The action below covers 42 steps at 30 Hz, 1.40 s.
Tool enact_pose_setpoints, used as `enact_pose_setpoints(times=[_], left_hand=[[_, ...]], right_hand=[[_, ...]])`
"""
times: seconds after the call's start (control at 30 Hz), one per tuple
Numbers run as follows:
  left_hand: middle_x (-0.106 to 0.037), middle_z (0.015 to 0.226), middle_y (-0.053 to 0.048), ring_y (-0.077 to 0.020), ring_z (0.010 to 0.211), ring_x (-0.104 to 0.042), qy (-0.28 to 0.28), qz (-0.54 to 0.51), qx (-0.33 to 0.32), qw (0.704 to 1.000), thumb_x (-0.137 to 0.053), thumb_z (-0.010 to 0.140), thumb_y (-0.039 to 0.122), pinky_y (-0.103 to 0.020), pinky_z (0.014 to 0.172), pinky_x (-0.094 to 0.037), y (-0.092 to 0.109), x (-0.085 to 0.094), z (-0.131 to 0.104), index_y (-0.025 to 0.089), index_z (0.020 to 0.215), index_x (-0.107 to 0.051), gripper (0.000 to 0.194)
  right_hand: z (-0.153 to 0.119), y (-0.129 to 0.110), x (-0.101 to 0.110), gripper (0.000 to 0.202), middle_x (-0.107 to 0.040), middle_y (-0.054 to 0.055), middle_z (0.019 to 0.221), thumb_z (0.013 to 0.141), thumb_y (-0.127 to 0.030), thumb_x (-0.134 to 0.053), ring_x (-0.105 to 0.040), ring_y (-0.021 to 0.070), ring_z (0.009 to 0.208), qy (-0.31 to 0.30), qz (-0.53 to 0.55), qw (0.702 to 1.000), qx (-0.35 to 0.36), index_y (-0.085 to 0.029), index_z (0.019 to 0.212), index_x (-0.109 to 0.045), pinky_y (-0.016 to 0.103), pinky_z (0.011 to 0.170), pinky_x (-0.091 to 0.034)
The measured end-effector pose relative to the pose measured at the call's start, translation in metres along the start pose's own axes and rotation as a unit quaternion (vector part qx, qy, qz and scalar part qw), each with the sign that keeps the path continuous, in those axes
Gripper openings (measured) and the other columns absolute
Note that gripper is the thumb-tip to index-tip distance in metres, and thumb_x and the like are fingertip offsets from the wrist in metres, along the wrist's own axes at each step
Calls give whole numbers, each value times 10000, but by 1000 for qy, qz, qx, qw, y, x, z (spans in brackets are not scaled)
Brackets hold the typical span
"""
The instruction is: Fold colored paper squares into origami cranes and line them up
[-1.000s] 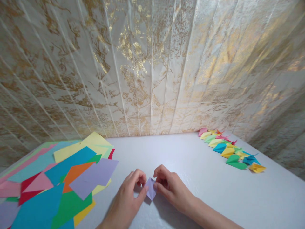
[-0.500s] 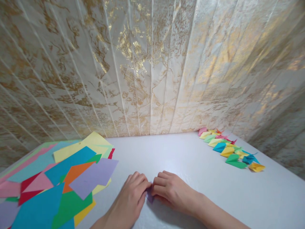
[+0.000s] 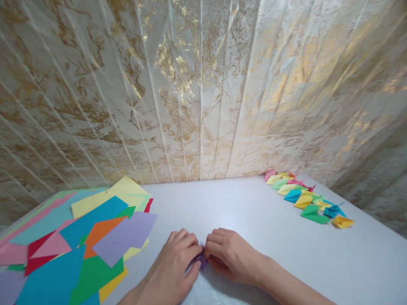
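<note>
A small folded piece of purple paper (image 3: 202,256) lies between my hands at the front middle of the white table. My left hand (image 3: 178,262) has its thumb and fingers on the paper's left side. From the right, the curled fingers of my right hand (image 3: 227,255) pinch the other side. Most of the paper is hidden behind the fingers, so its exact shape cannot be made out.
Coloured paper sheets overlap at the left, with a lilac sheet (image 3: 127,238) and a blue sheet (image 3: 52,275) on top. Several folded paper figures, among them a green one (image 3: 314,214), stand in rows at the back right. A gold-patterned curtain (image 3: 200,106) hangs behind the white table (image 3: 197,203).
My left thumb has moved away from the fingers, and more of the purple paper's middle shows. My right hand has shifted very slightly to the right.
</note>
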<state>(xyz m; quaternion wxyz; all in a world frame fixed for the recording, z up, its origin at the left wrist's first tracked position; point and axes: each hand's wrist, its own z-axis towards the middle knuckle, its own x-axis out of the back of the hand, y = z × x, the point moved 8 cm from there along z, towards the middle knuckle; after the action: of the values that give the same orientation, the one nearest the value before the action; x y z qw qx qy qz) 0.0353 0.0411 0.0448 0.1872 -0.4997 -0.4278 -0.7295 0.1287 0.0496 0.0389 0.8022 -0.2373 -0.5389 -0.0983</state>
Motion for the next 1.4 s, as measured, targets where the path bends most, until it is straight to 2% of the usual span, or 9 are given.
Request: enact_pose_setpoints(times=[0.27, 0.57, 0.73, 0.87, 0.93, 1.07, 1.23, 1.3, 1.4], left_hand=[[-633, 953, -24, -221, 927, -530, -26, 9, -6, 1000, -468, 978, 125, -374, 821, -366, 0, -2, 2, 206, 881, -632, 207], [-638, 962, -6, -225, 939, -525, -34, 33, -9, 999, -654, 892, 120, -365, 815, -362, -2, -5, 3, 198, 871, -623, 87], [-619, 976, -36, -231, 931, -517, 25, 60, -43, 997, -546, 893, 8, -365, 792, -374, 2, -5, 1, 182, 892, -611, 187], [-629, 963, -42, -237, 905, -518, 70, 98, -104, 987, -552, 884, 2, -367, 783, -391, 13, -7, 2, 178, 908, -603, 185], [-627, 903, -29, -228, 846, -517, 85, 103, -115, 984, -561, 890, 14, -359, 745, -396, 14, -9, 4, 180, 884, -591, 169], [-605, 856, -26, -224, 810, -529, 116, 69, -68, 989, -554, 894, 22, -347, 707, -410, 6, -9, 9, 182, 853, -557, 166], [-586, 851, -18, -226, 810, -540, 107, 51, -6, 993, -542, 877, 23, -343, 698, -419, -4, -13, 10, 199, 850, -517, 179], [-582, 847, -16, -226, 811, -543, 105, 52, -1, 993, -523, 883, 30, -344, 702, -420, -4, -14, 10, 204, 846, -509, 178], [-573, 828, -19, -224, 789, -549, 107, 56, 7, 993, -472, 910, 42, -341, 687, -415, -5, -15, 10, 206, 829, -501, 186]], right_hand=[[0, 1, -1, 120, -624, 24, 800, 825, -90, -556, -524, 172, 720, 5, -13, 1000, 8, -209, 836, -549, 280, 661, -378], [-1, 3, -5, 162, -630, 20, 799, 772, -59, -548, -512, 174, 718, 0, -14, 1000, -2, -205, 841, -557, 273, 659, -381], [0, 3, 3, 173, -645, 33, 837, 760, -58, -587, -544, 186, 765, -18, 31, 999, -4, -197, 861, -611, 282, 709, -421], [-1, 14, 15, 350, -649, 50, 938, 697, 59, -558, -580, 195, 901, -43, 113, 992, -34, -187, 923, -663, 280, 811, -457], [-1, 24, 19, 382, -641, 50, 955, 715, 94, -544, -583, 190, 936, -39, 151, 986, -61, -185, 937, -678, 272, 828, -459], [-2, 38, 17, 275, -653, 26, 925, 782, 59, -650, -593, 175, 929, -16, 220, 971, -95, -180, 912, -691, 296, 899, -431], [0, 45, 11, 101, -672, 16, 903, 851, -87, -727, -594, 175, 912, 0, 235, 966, -106, -182, 874, -704, 336, 944, -387], [0, 46, 11, 35, -671, 20, 899, 881, -152, -719, -590, 177, 901, 3, 238, 965, -106, -182, 868, -706, 337, 927, -386], [-1, 47, 12, 94, -666, 22, 884, 940, -166, -643, -588, 170, 874, 4, 248, 964, -101, -175, 868, -703, 341, 921, -381]])
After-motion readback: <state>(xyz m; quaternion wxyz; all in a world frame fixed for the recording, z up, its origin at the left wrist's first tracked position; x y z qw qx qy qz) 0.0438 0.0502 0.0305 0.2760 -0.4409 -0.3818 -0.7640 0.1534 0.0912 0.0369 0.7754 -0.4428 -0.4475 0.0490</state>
